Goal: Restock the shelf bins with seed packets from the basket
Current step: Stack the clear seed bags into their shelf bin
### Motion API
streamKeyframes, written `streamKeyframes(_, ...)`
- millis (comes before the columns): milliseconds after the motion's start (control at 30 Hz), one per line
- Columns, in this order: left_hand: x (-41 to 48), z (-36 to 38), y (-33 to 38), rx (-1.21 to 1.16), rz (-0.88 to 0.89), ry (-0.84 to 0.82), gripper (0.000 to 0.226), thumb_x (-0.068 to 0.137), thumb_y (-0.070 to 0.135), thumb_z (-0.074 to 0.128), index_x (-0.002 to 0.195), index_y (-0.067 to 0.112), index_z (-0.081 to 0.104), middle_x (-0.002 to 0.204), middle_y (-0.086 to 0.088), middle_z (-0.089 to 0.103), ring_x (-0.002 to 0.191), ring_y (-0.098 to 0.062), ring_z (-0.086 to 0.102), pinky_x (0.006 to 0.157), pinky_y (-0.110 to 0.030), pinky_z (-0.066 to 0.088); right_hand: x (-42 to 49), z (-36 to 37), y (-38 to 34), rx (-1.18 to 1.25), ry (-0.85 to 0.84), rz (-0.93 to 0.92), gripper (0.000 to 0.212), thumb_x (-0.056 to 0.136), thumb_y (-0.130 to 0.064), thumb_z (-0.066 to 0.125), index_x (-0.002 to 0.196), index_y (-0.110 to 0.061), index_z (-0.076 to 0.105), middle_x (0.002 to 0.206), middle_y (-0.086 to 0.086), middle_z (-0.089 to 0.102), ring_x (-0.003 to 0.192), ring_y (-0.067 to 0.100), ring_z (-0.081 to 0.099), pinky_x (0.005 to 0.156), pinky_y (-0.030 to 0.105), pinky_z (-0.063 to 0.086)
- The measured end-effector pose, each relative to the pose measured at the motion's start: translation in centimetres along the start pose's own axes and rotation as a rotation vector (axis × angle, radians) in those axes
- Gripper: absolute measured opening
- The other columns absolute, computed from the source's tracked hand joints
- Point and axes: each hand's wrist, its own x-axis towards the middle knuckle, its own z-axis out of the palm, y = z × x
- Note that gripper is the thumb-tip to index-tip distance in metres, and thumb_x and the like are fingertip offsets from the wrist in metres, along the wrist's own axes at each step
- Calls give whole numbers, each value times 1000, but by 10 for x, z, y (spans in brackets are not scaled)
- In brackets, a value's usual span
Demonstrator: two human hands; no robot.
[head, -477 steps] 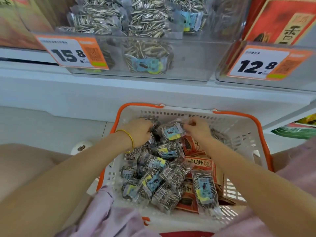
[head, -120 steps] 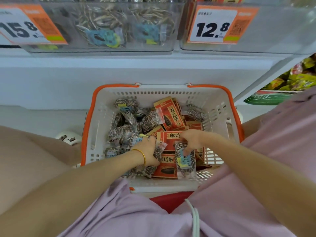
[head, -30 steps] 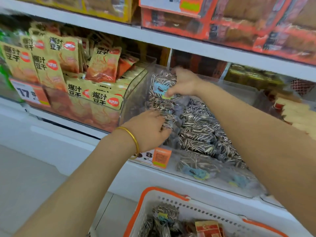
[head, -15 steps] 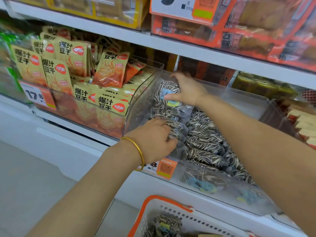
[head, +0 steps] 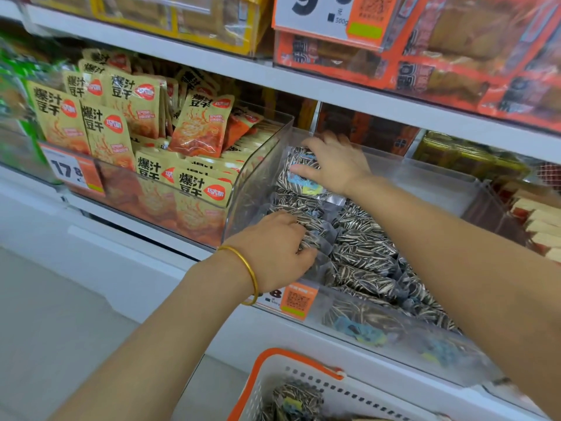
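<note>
A clear shelf bin (head: 258,177) holds several see-through packets of striped sunflower seeds (head: 364,250). My left hand (head: 282,247), with a gold bangle on the wrist, curls its fingers round seed packets at the bin's front left. My right hand (head: 334,162) reaches deeper and holds an upright seed packet (head: 299,183) with a blue label against the bin's left wall, thumb across its face. Below, the white basket with an orange rim (head: 267,369) shows at the bottom edge with more seed packets (head: 294,402) inside.
A bin of yellow snack pouches (head: 188,183) stands directly left of the seed bin. An orange price tag (head: 299,300) hangs on the seed bin's front. A white shelf board (head: 334,89) runs close above my right hand. Another bin (head: 540,226) sits to the right.
Both hands came up from the basket with seed packets and went into the shelf bin. Over the last second they have stayed nearly in place, settling the packets.
</note>
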Motion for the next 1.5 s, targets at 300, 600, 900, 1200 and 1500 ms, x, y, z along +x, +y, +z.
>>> streamKeyframes(300,-3,0,1,29,2,81,44,95,42,35,119,12,56,130,-3,48,127,-18,38,106,-34,32,-43,-15,13,202,168,18,42,93,1,40,133,-12,50,131,14,50,122,33,45,99,41,42)
streamKeyframes(600,-67,-17,35,42,265,577,28,87,23,46,95,11,69,97,-1,68,86,-25,60,79,-37,44,-168,-55,-11,439,211,-66,28,93,-5,49,113,-15,64,106,0,56,100,16,53,84,18,35)
streamKeyframes(900,-127,89,55,132,170,-199,60,76,46,17,97,19,66,94,-2,65,90,-26,61,64,-35,53,-315,36,-42,607,-199,-54,24,96,-12,48,110,-20,64,109,-3,61,90,19,62,77,36,50)
streamKeyframes(1200,-132,156,44,348,116,-694,31,96,27,42,123,18,55,119,-6,59,110,-25,55,90,-39,48,-406,151,-12,576,-652,207,29,96,-12,44,121,-15,58,124,4,59,111,22,55,86,28,41)
streamKeyframes(1500,-129,191,49,364,184,-717,31,97,24,43,125,14,51,116,-6,54,106,-23,52,81,-35,48,-407,202,-28,58,-847,-29,79,86,-19,62,149,-23,14,156,12,12,140,36,17,107,53,29)
